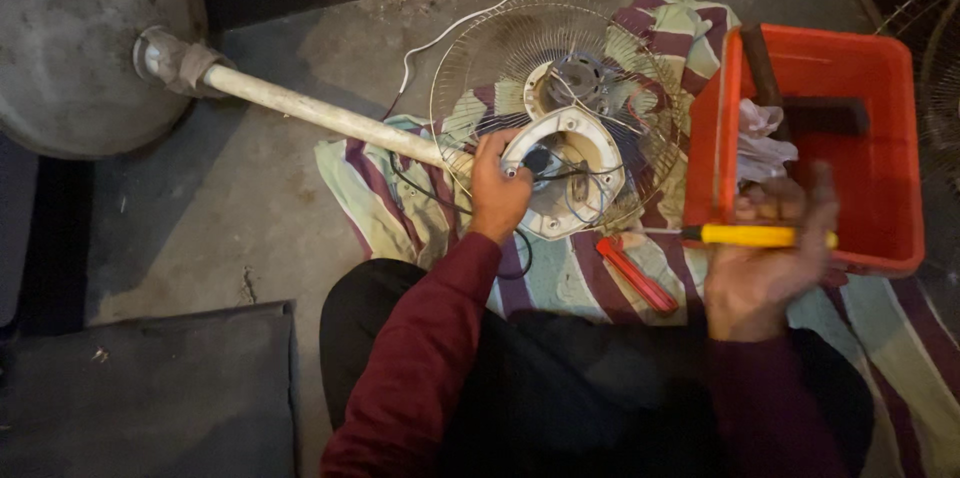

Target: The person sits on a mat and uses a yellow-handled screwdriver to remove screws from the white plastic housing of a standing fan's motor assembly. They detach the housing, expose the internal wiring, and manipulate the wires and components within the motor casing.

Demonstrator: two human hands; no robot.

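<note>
Left hand (497, 190) grips the white motor housing (565, 178) of a pedestal fan laid on a striped cloth (400, 200) – fingers clamped; right hand (765, 263) closes on a yellow-handled screwdriver (750, 235) beside the red crate (880, 138). Steadying the housing looks wise.

— Left hand (498, 190)?
— Out at 12 o'clock, arm nearly straight, dark red sleeve down to wrist. Back of hand up, fingers curled round sth., thumb side toward 1 o'clock. Firm grip.

— Right hand (768, 250)?
— Over at 3 o'clock, held nearer to body. Palm up, facing cam, fingers half curled, thumb across. Closed loosely on sth. thin lying across fingers. Bit blurred, so exact finger pos. unclear.

— Arms rel. to each other?
— Well apart, elbows bent in by knees, both sleeves same dark red.
</note>
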